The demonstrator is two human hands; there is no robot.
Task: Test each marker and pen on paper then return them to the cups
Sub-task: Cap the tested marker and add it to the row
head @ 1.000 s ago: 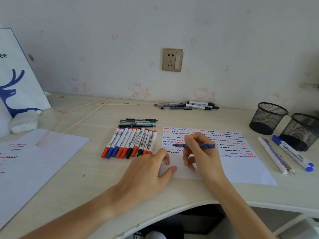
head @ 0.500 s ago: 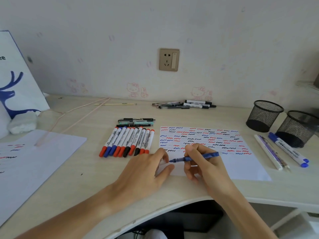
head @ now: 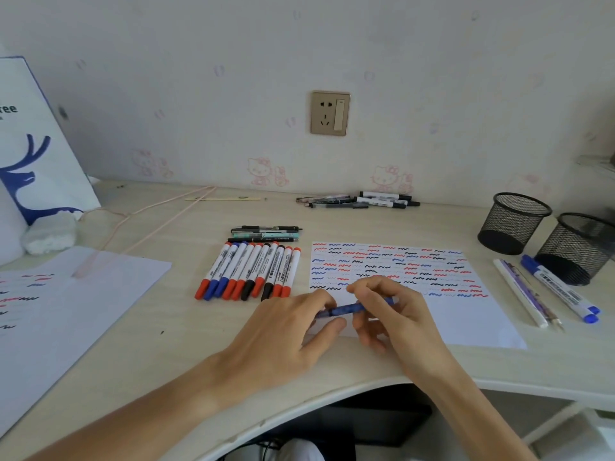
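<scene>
Holding a blue pen (head: pixel 356 307) over the near left part of the scribble-covered paper (head: pixel 466 314), the right hand (head: pixel 396 314) pinches its barrel.

The pen lies nearly level, its tip end pointing left toward the left hand (head: pixel 293 331), whose relaxed fingers rest at the paper's near left edge and meet the pen's tip end; whether they grip it cannot be told. Left of the paper lies a row of whiteboard markers (head: pixel 248 272) with several pens (head: pixel 264 233) just beyond. Two black mesh cups (head: pixel 545 234) stand at the far right, with two blue-capped markers (head: pixel 560 289) and a white pen (head: pixel 519 292) lying beside them on the desk (head: pixel 166 327).
</scene>
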